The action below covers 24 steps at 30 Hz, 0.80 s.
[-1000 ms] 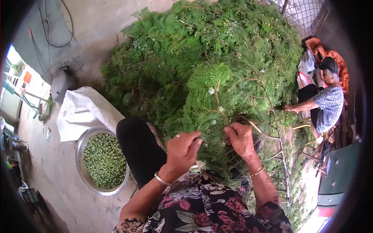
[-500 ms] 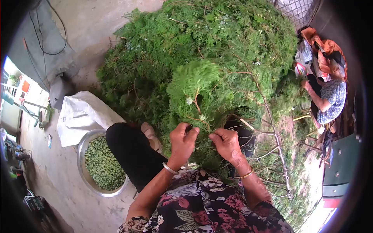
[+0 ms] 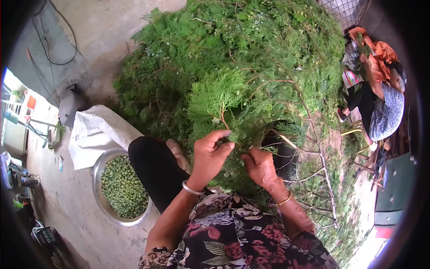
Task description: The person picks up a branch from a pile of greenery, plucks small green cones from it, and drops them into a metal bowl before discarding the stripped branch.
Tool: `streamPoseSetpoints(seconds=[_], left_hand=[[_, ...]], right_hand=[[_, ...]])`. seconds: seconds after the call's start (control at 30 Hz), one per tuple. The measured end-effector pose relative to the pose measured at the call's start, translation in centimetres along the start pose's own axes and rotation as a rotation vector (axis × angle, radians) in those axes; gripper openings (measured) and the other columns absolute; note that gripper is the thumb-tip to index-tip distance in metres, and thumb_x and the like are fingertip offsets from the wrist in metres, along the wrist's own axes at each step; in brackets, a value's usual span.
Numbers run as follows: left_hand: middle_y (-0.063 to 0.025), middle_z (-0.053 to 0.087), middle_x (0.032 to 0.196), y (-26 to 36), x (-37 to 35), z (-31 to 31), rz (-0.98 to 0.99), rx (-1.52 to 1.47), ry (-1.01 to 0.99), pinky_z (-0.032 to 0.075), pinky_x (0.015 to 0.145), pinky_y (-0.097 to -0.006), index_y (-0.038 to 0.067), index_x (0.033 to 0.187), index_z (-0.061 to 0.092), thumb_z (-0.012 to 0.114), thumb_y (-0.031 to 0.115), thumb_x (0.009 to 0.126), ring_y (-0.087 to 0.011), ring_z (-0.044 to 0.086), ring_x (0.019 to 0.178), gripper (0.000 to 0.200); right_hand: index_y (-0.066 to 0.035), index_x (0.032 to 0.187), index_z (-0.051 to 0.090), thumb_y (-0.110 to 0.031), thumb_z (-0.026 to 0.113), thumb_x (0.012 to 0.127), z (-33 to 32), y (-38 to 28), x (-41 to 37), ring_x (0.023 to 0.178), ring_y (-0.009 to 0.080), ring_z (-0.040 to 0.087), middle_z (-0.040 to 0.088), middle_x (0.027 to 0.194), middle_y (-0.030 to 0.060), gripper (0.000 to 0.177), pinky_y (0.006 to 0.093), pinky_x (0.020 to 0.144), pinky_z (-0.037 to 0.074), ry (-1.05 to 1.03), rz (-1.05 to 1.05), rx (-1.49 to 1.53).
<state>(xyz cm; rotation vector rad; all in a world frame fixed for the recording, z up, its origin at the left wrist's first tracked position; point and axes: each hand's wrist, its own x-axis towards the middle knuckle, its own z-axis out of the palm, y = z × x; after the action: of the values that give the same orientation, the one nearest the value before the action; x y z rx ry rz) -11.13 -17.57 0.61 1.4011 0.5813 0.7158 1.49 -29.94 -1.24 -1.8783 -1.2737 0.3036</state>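
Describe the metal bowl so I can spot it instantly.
From the big heap of green cuttings, go left and down to the white sack on the concrete. The bowl sits at the sack's lower edge, beside the person's black-trousered knee. It is the only round, shiny metal thing, filled with small green pieces.

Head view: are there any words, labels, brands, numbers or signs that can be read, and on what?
No text can be read.
White sack: no print on the side that shows.
Small items on the floor at the left edge: too small and blurred to tell any lettering.
Metal bowl and floral top: no text.
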Motion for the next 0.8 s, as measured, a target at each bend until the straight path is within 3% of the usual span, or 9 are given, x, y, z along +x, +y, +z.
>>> streamPoseSetpoints(seconds=[0.13, 0.2, 0.23, 0.3, 0.4, 0.57, 0.63, 0.73, 0.8], left_hand=[[-0.0035, 0.059, 0.076, -0.6, -0.4, 1.3, 0.033, -0.035, -0.017, 0.044, 0.051, -0.0209, -0.005, 0.113, 0.056, 0.054, -0.008, 0.083, -0.0073, 0.053, 0.058, 0.030], [-0.0027, 0.060, 0.078, -1.1, -1.0, 1.5, -0.043, -0.180, -0.043, 0.045, 0.053, -0.0213, -0.004, 0.115, 0.055, 0.053, -0.008, 0.083, -0.0077, 0.055, 0.060, 0.033], [-0.0040, 0.061, 0.080, -2.0, -1.3, 1.6, 0.004, -0.057, -0.060, 0.046, 0.055, -0.0225, -0.003, 0.119, 0.051, 0.053, -0.008, 0.083, -0.0088, 0.056, 0.061, 0.037], [-0.0053, 0.062, 0.081, -2.5, -1.8, 2.0, 0.048, 0.065, -0.081, 0.047, 0.056, -0.0237, -0.002, 0.123, 0.047, 0.053, -0.007, 0.083, -0.0099, 0.058, 0.062, 0.042], [-0.0165, 0.064, 0.088, -2.4, -2.3, 2.9, 0.146, 0.352, -0.224, 0.050, 0.062, -0.0279, 0.000, 0.134, 0.033, 0.053, -0.004, 0.082, -0.0174, 0.064, 0.068, 0.056], [-0.0183, 0.064, 0.090, -3.3, -2.6, 3.6, 0.265, 0.436, -0.218, 0.052, 0.061, -0.0315, 0.001, 0.138, 0.025, 0.053, -0.003, 0.082, -0.0246, 0.066, 0.068, 0.062], [-0.0153, 0.064, 0.087, -3.5, -2.8, 3.7, 0.205, 0.454, -0.137, 0.051, 0.056, -0.0305, -0.001, 0.134, 0.030, 0.052, -0.002, 0.086, -0.0203, 0.063, 0.061, 0.053], [-0.0100, 0.062, 0.081, -3.0, -2.6, 2.7, 0.198, 0.263, 0.171, 0.047, 0.050, -0.0253, -0.004, 0.119, 0.046, 0.054, 0.000, 0.088, -0.0131, 0.055, 0.053, 0.032], [-0.0080, 0.061, 0.078, -0.9, -1.8, 1.1, 0.070, 0.118, 0.167, 0.044, 0.048, -0.0227, -0.005, 0.109, 0.051, 0.055, 0.001, 0.088, -0.0103, 0.052, 0.052, 0.022]], right_hand=[[0.002, 0.081, 0.056, -0.007, 0.068, 0.076, -0.8, 0.4, -0.2, 0.054, 0.0318, 0.056, 0.055, 0.063, 0.0170, 0.016, 0.0372, 0.051, 0.044, -0.094, 0.093, 0.083], [0.006, 0.098, 0.058, -0.011, 0.070, 0.078, -1.3, 1.0, 0.3, 0.054, 0.0170, 0.056, 0.058, 0.067, 0.0115, 0.029, 0.0308, 0.050, 0.045, -0.122, 0.137, 0.317], [0.006, 0.098, 0.058, -0.011, 0.070, 0.078, -1.5, 0.9, 0.4, 0.054, 0.0170, 0.056, 0.058, 0.067, 0.0115, 0.029, 0.0308, 0.050, 0.045, -0.121, 0.145, 0.317], [0.009, 0.110, 0.055, -0.015, 0.071, 0.081, -1.9, 0.5, 0.9, 0.059, 0.0072, 0.054, 0.059, 0.073, 0.0072, 0.041, 0.0242, 0.050, 0.046, -0.176, 0.401, 0.627], [0.010, 0.101, 0.059, -0.017, 0.071, 0.082, -1.7, 1.0, 1.1, 0.055, 0.0065, 0.054, 0.060, 0.069, 0.0050, 0.035, 0.0218, 0.048, 0.045, -0.162, 0.406, 0.543], [0.006, 0.071, 0.060, -0.011, 0.069, 0.081, -1.1, 0.9, 1.1, 0.046, 0.0063, 0.045, 0.053, 0.054, 0.0034, 0.022, 0.0239, 0.041, 0.039, -0.058, 0.520, 0.580], [0.004, 0.059, 0.049, -0.008, 0.067, 0.079, -1.0, 1.4, 1.1, 0.044, 0.0083, 0.037, 0.045, 0.048, 0.0076, 0.029, 0.0289, 0.041, 0.034, 0.010, 0.308, 0.223], [0.003, 0.060, 0.045, -0.007, 0.067, 0.078, -0.3, 1.6, 0.9, 0.045, 0.0117, 0.031, 0.038, 0.048, 0.0121, 0.030, 0.0329, 0.042, 0.030, 0.134, 0.179, 0.127], [0.003, 0.060, 0.046, -0.007, 0.067, 0.078, -0.3, 1.1, 0.8, 0.045, 0.0138, 0.031, 0.039, 0.049, 0.0137, 0.030, 0.0331, 0.042, 0.032, 0.141, 0.207, 0.129]])
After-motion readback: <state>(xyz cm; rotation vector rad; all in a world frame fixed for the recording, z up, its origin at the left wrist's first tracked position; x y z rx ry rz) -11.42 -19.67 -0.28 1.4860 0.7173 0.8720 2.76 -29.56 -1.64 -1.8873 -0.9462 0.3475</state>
